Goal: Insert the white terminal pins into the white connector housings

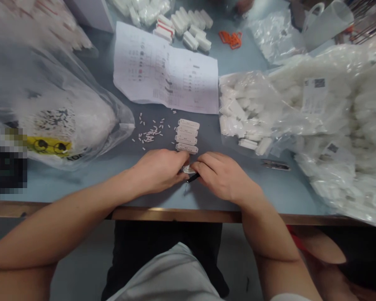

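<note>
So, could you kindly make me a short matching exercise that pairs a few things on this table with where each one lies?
Things:
1. Small white plastic bits
2. Four white plastic strips
3. Creased printed sheet
4. Small white strip

Places:
A. Pinched between the left hand and the right hand
B. Lined up just beyond the hands
C. Scattered to the left of that line
D. Spread out farther up the table, beyond that line

Pairs: 1-C, 2-B, 3-D, 4-A.

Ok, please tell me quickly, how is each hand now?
Left hand: closed, holding a small white plastic strip.
Right hand: closed, holding a thin black tool.
</note>
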The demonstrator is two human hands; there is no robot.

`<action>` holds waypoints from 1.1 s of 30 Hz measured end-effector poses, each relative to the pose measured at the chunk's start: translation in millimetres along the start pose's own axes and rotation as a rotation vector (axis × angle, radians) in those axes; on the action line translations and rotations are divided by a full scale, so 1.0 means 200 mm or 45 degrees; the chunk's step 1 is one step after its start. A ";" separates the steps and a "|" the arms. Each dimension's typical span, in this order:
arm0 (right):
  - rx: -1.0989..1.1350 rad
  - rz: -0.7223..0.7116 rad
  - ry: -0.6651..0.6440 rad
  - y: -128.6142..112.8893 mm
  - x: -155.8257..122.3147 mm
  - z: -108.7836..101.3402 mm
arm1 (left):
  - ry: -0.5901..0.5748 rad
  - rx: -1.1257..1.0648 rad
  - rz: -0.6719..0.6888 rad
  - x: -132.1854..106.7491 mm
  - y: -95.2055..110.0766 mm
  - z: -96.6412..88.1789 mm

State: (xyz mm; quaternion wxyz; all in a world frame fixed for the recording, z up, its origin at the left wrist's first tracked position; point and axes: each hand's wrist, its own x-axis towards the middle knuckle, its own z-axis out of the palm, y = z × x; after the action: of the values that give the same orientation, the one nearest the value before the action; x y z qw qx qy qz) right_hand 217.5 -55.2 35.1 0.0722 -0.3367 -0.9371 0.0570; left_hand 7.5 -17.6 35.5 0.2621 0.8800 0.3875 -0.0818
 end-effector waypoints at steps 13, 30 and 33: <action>0.070 0.045 -0.001 0.01 -0.01 -0.01 | -0.003 -0.002 -0.016 0.00 0.00 0.00; -0.015 -0.039 0.055 0.05 -0.04 -0.06 | 0.018 -0.010 -0.009 0.00 -0.01 0.01; -0.018 -0.138 -0.015 0.04 -0.03 -0.05 | 0.008 -0.013 -0.029 0.00 0.00 0.01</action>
State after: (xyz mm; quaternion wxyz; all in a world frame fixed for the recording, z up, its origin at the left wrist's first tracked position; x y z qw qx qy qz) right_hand 228.6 -52.7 43.4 0.0675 -0.2856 -0.9547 0.0484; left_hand 8.1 -18.5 32.8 0.2645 0.8745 0.3986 -0.0801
